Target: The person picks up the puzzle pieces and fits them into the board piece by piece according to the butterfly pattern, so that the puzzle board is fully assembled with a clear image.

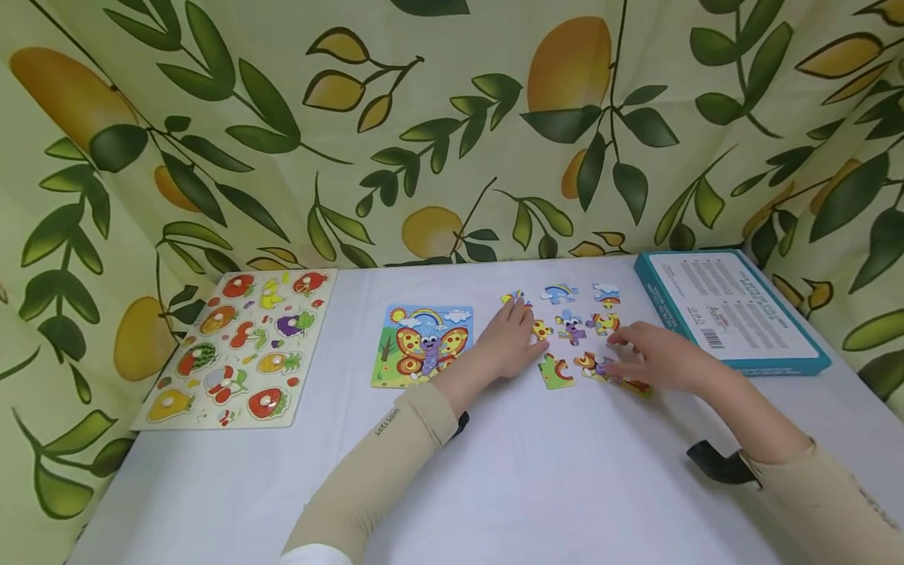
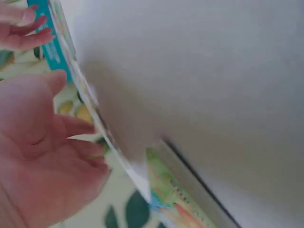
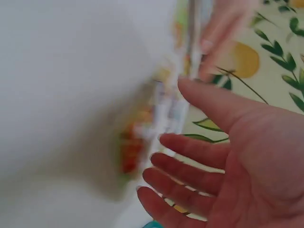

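Note:
Several butterfly jigsaw pieces lie spaced in loose rows on the white table. Among them are a rainbow piece (image 1: pixel 558 293), a butterfly-face piece (image 1: pixel 570 328) and a green grass piece (image 1: pixel 555 371). My left hand (image 1: pixel 508 337) reaches to the left column, its fingertips over the upper-left piece (image 1: pixel 521 297). On the other side, my right hand (image 1: pixel 657 357) hovers by the right column, thumb and fingers apart around the right-hand pieces. Its palm partly covers the lower-right piece (image 1: pixel 637 386). Both wrist views show relaxed fingers, with the left hand (image 2: pixel 52 152) and right hand (image 3: pixel 223 166) gripping nothing.
A butterfly picture board (image 1: pixel 424 345) lies left of the loose pieces. Farther left is a fruit peg puzzle board (image 1: pixel 243 349). A teal box (image 1: pixel 734 310) with a printed white panel sits at the back right. Behind the table hangs a leaf-and-fruit patterned curtain (image 1: pixel 452 141).

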Demonstrator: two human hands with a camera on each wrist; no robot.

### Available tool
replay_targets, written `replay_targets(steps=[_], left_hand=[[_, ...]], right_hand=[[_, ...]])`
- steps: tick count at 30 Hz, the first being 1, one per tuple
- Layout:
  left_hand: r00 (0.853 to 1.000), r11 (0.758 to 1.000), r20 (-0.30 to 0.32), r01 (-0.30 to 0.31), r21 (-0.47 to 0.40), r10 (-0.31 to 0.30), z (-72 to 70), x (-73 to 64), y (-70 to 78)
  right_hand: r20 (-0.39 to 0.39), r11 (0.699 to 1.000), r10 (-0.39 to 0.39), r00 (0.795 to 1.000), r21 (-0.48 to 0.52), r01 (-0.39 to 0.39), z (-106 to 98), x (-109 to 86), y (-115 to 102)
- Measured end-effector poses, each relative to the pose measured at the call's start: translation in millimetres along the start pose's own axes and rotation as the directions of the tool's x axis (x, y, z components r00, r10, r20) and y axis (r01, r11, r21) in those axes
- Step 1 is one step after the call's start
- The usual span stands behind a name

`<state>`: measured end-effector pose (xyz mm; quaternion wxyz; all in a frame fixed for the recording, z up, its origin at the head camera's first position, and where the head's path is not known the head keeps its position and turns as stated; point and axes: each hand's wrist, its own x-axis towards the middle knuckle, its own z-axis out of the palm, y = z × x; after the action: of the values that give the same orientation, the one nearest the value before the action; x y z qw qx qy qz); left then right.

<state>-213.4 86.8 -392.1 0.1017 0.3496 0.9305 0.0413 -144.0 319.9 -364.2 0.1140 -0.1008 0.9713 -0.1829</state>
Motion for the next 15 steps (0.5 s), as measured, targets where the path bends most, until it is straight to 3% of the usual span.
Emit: replay_targets(steps=[3, 6, 9, 15], left_hand=[[0.985, 0.984, 0.033, -0.172, 0.052, 0.170, -1.8, -15.8, 18.1], [0.955, 0.956, 0.126, -0.280, 0.089, 0.268, 0.2, -34.4, 43.0], [0.943, 0.947, 0.207, -0.290, 0.136, 0.259, 6.7, -46.1, 55.2], [0.951, 0.947, 0.209, -0.268, 0.176, 0.230, 13.6, -51.2, 49.2]], right_hand=[[-0.033, 0.997, -0.076, 0.997, 0.017, 0.076, 13.8, -18.4, 5.2], [-0.082, 0.985, -0.168, 0.982, 0.034, 0.171, 21.0, -26.7, 9.3], [-0.093, 0.976, -0.212, 0.973, 0.037, 0.216, 21.4, -27.6, 13.0], [-0.128, 0.970, -0.236, 0.963, 0.027, 0.241, 19.7, -26.1, 24.6]])
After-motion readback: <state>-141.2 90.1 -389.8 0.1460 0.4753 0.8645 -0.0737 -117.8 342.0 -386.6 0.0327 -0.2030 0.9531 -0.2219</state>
